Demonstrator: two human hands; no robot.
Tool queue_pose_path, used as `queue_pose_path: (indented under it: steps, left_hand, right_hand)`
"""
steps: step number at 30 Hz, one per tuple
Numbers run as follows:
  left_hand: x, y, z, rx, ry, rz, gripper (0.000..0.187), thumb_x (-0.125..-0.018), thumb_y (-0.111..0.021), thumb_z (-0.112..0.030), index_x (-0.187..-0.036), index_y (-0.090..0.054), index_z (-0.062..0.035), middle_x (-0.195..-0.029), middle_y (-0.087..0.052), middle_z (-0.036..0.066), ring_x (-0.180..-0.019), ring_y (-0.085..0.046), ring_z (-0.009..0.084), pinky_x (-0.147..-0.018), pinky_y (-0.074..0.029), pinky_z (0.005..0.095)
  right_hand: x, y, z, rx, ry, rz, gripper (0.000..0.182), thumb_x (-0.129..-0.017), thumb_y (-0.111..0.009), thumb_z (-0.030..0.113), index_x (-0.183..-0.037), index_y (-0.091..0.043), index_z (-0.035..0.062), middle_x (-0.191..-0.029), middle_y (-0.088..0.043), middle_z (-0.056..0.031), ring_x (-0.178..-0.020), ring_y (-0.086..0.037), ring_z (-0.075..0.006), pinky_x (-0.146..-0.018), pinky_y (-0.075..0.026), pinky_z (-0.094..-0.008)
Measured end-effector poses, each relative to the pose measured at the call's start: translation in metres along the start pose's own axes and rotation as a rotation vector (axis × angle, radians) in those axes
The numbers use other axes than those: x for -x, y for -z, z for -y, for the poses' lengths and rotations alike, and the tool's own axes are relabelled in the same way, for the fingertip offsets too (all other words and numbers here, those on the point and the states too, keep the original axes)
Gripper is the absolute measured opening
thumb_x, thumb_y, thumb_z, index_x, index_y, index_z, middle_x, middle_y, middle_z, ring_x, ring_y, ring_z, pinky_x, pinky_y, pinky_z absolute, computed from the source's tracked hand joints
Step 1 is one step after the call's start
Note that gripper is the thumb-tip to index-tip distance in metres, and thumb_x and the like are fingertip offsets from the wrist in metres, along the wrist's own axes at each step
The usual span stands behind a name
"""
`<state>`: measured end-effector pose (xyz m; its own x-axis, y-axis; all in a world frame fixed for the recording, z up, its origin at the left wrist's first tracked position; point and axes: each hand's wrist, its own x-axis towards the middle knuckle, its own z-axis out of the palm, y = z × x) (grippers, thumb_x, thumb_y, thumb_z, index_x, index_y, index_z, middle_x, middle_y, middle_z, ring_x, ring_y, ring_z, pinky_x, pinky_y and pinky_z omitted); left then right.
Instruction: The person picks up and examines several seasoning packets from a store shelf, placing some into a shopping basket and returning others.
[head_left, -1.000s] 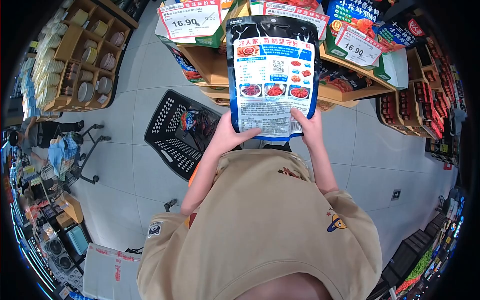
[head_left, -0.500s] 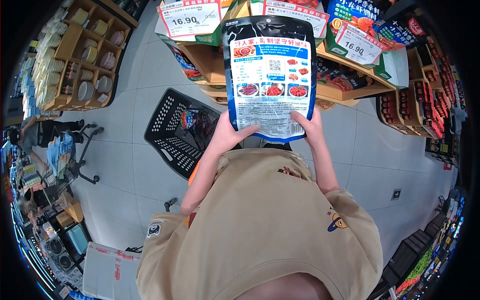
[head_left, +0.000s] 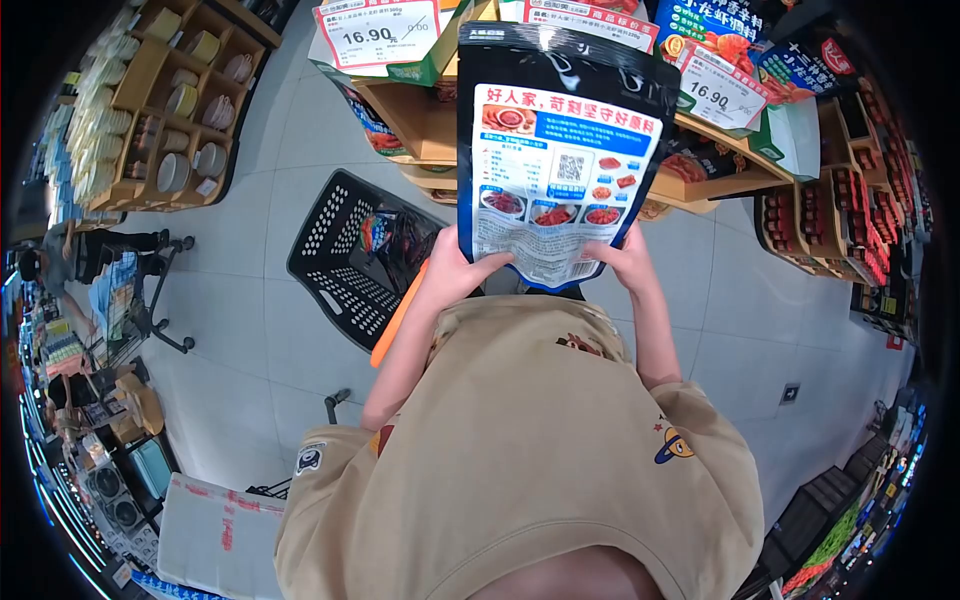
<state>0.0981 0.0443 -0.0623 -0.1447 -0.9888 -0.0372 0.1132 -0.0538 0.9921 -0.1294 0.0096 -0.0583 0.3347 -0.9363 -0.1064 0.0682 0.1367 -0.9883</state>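
A seasoning pouch, black and blue with a white printed back panel, is held up in front of me. The panel carries red Chinese lettering, food photos and a QR code. My left hand grips its lower left corner, thumb across the front. At the lower right corner, my right hand is closed on it the same way. The fingers behind the pouch are hidden. The pouch's top leans to the right and overlaps the display stand's price cards.
A black shopping basket with dark packets inside stands on the floor to the left. Ahead is a wooden display stand. Shelves of bowls are at far left, red-packaged goods at far right. Another person is beside a cart.
The pouch has tilted, its top swinging right, and its lower part is bent more. My right hand has shifted slightly. More of the basket's orange handle shows beside my left forearm.
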Motion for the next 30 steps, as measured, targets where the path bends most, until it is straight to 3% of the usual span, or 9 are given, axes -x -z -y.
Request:
queue_pose_path:
  steps: [5,14,20,23,25,26,28,29,30]
  left_hand:
    - [0.004,-0.007,0.007,-0.156,0.013,0.024,0.024,-0.065,-0.061,-0.002,-0.088,-0.056,0.0024,-0.081,-0.062,0.009,-0.075,-0.059,0.0141,-0.069,-0.045,0.0263]
    - [0.014,-0.015,0.03,-0.58,-0.098,-0.074,0.023,-0.065,-0.058,-0.004,-0.088,-0.057,-0.0038,-0.07,-0.058,0.014,-0.063,-0.056,0.0272,-0.054,-0.044,0.0306]
    - [0.017,-0.022,0.028,-0.86,-0.178,-0.153,0.028,-0.065,-0.051,0.001,-0.091,-0.055,-0.0078,-0.071,-0.057,0.012,-0.062,-0.055,0.0277,-0.052,-0.043,0.0351]
    - [0.019,-0.025,0.027,-0.879,-0.202,-0.181,0.031,-0.065,-0.049,0.004,-0.093,-0.055,-0.0088,-0.075,-0.058,0.012,-0.066,-0.057,0.0265,-0.055,-0.045,0.0342]
    - [0.02,-0.026,0.029,-0.868,-0.207,-0.193,0.033,-0.065,-0.047,0.005,-0.094,-0.055,-0.0087,-0.077,-0.059,0.012,-0.067,-0.057,0.0257,-0.057,-0.046,0.0335]
    - [0.019,-0.026,0.034,-0.885,-0.258,-0.203,0.034,-0.064,-0.047,0.006,-0.094,-0.055,-0.0085,-0.079,-0.059,0.011,-0.07,-0.058,0.0248,-0.059,-0.047,0.0328]
    - [0.016,-0.023,0.042,-0.903,-0.31,-0.214,0.036,-0.064,-0.047,0.006,-0.095,-0.055,-0.0083,-0.081,-0.06,0.01,-0.072,-0.058,0.0238,-0.061,-0.048,0.0322]
    - [0.016,-0.022,0.045,-0.946,-0.336,-0.213,0.036,-0.063,-0.047,0.006,-0.095,-0.056,-0.0081,-0.082,-0.06,0.01,-0.073,-0.059,0.023,-0.062,-0.048,0.0317]
    - [0.016,-0.021,0.047,-0.989,-0.362,-0.211,0.036,-0.062,-0.048,0.005,-0.095,-0.056,-0.0079,-0.083,-0.06,0.01,-0.075,-0.059,0.0221,-0.063,-0.048,0.0312]
  right_hand:
    - [-0.003,0.025,0.005,-0.058,-0.106,0.008,0.056,-0.065,-0.064,0.01,-0.113,-0.037,0.0002,-0.106,-0.05,-0.0106,-0.096,-0.05,-0.0183,-0.083,-0.039,-0.0316]
    - [-0.02,0.064,0.009,-0.172,0.086,-0.157,0.044,-0.074,-0.058,0.012,-0.111,-0.037,0.0003,-0.1,-0.052,-0.0075,-0.087,-0.053,-0.0159,-0.077,-0.042,-0.0281]
    - [-0.023,0.071,0.006,-0.089,-0.283,-0.344,0.047,-0.077,-0.056,0.015,-0.117,-0.035,0.0037,-0.098,-0.051,-0.0068,-0.077,-0.053,-0.0101,-0.064,-0.044,-0.0209]
    - [-0.024,0.073,0.0,0.221,-0.157,-0.326,0.046,-0.076,-0.057,0.016,-0.117,-0.036,0.0064,-0.086,-0.053,-0.0044,-0.069,-0.052,-0.0088,-0.059,-0.043,-0.021]
    - [-0.027,0.067,0.009,0.443,0.061,-0.398,0.045,-0.075,-0.058,0.013,-0.116,-0.038,0.009,-0.073,-0.053,-0.0034,-0.061,-0.05,-0.0066,-0.054,-0.041,-0.0196]
    - [-0.026,0.068,0.015,0.441,0.063,-0.396,0.045,-0.075,-0.058,0.013,-0.116,-0.038,0.009,-0.073,-0.053,-0.0034,-0.061,-0.05,-0.0066,-0.054,-0.041,-0.0196]
    - [-0.024,0.069,0.034,0.864,0.0,-0.337,0.038,-0.079,-0.052,0.015,-0.115,-0.041,0.0124,-0.061,-0.051,-0.0035,-0.052,-0.047,-0.0054,-0.047,-0.038,-0.0188]
    - [-0.023,0.067,0.045,0.863,0.002,-0.336,0.038,-0.079,-0.052,0.015,-0.115,-0.041,0.0124,-0.061,-0.051,-0.0035,-0.052,-0.047,-0.0054,-0.047,-0.038,-0.0188]
    - [-0.021,0.065,0.056,0.61,-0.12,-0.178,0.03,-0.081,-0.048,0.018,-0.11,-0.044,0.0104,-0.059,-0.051,-0.0041,-0.048,-0.046,-0.0063,-0.045,-0.038,-0.0187]
